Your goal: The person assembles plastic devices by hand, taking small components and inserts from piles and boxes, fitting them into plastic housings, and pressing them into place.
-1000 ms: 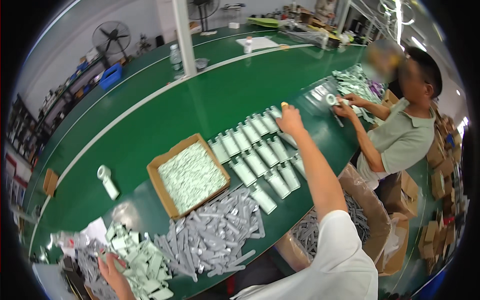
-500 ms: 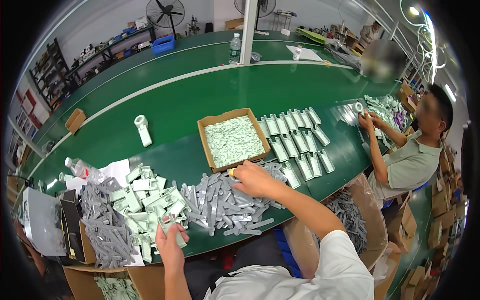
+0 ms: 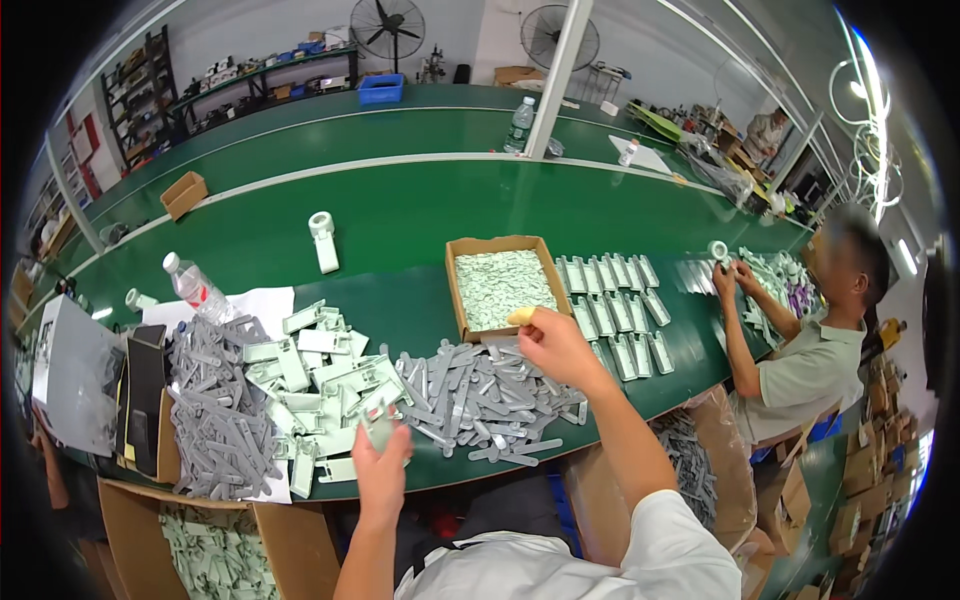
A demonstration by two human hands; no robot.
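Observation:
My left hand is closed on a pale green plastic housing, blurred by motion, at the near edge of a heap of similar housings. My right hand, a yellow finger cot on one finger, reaches to the near right corner of a cardboard box filled with small pale green pieces. Its other fingers are curled, and what they hold, if anything, is hidden. Beneath that hand spreads a pile of grey flat strips.
Housings stand in rows right of the box. More grey strips lie at the left, near a plastic bottle. A ring-ended part lies farther back. A co-worker handles a part at the right. Open cartons flank me below.
My right hand has gone from above the grey strips to the box's near right corner. The housing in my left hand has turned and blurred. The whole view has shifted.

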